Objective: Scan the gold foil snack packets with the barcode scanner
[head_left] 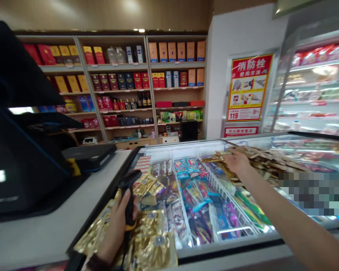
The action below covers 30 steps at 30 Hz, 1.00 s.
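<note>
A shop, with shelves (121, 90) of boxed goods and a glass-topped freezer (186, 241).

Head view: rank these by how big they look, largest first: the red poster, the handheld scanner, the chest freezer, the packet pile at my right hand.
1. Chest freezer
2. Red poster and packet pile: too alike to rank
3. Handheld scanner

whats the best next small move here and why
Probably slide one packet off the brown-gold heap with the right hand and bring it towards the black handheld scanner. The right fingers are already at the heap's edge, and the left hand grips the scanner beside other gold packets.
</note>
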Motion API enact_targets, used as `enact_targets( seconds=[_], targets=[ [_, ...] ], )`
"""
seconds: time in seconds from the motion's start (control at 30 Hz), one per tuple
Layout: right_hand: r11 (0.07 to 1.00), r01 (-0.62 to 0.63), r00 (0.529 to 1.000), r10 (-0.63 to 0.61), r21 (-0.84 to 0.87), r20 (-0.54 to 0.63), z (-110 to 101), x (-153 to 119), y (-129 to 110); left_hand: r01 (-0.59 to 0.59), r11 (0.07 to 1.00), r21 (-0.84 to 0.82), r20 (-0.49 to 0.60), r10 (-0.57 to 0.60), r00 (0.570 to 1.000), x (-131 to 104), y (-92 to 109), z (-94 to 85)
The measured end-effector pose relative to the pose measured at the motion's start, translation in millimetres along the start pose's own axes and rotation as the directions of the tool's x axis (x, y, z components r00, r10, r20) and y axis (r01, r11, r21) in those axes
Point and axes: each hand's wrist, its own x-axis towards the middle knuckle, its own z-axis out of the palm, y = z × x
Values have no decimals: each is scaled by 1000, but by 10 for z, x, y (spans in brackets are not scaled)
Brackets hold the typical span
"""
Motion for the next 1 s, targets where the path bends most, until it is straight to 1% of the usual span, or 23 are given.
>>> enact_targets(
  seconds=[0.07, 0.1, 0.13, 0.2, 0.27, 0.33, 0.4, 0.47, 0.53, 0.57, 0.63, 0.7, 0.77, 0.83, 0.9, 1.0],
  targets=[
    [986, -136, 990, 132, 98, 54, 329, -229, 84, -5, 999, -32, -7, 4, 1000, -2, 14, -1],
    [974, -187, 980, 176, 127, 98, 514, -374, 131, -7, 999, -47, 1, 7, 1000, 8, 6, -9],
    [965, -222, 968, 201, 141, 152, 705, -535, 179, -6, 998, -59, 7, 6, 1000, 22, -12, -21],
    [960, -250, 940, 209, 128, 270, 1084, -889, 263, -32, 997, -71, -3, 32, 999, 57, -62, -54],
    [973, -217, 910, 172, 80, 378, 1431, -1250, 326, -53, 996, -77, 4, 53, 999, 88, -115, -89],
    [991, -132, 880, 103, 29, 463, 1724, -1578, 368, -58, 995, -79, 10, 59, 998, 108, -153, -115],
    [1000, -28, 846, 29, -10, 532, 1954, -1845, 400, -52, 996, -77, 11, 53, 999, 121, -174, -130],
    [998, 45, 812, -11, -43, 584, 2122, -2037, 433, -45, 996, -74, 12, 46, 999, 134, -190, -137],
    [986, 120, 791, -25, -115, 612, 2240, -2147, 472, -39, 997, -69, 18, 40, 999, 154, -211, -139],
    [966, 181, 783, -29, -184, 622, 2286, -2171, 492, -38, 997, -64, 22, 40, 999, 165, -225, -140],
    [888, 313, 764, -26, -336, 645, 2365, -2160, 527, -41, 998, -47, 38, 42, 998, 186, -255, -141],
    [812, 389, 748, -3, -435, 664, 2426, -2089, 551, -47, 998, -30, 54, 48, 997, 200, -282, -143],
    [803, 377, 743, 36, -462, 668, 2455, -1988, 564, -52, 999, -14, 67, 53, 996, 203, -298, -142],
    [809, 345, 749, 69, -477, 659, 2431, -1881, 566, -57, 998, 5, 73, 56, 996, 201, -306, -138],
    [814, 304, 767, 100, -496, 634, 2343, -1777, 556, -62, 998, 24, 79, 60, 995, 196, -308, -132],
    [828, 231, 809, 128, -511, 574, 2116, -1621, 522, -66, 997, 36, 93, 63, 994, 193, -304, -118]
  ],
)
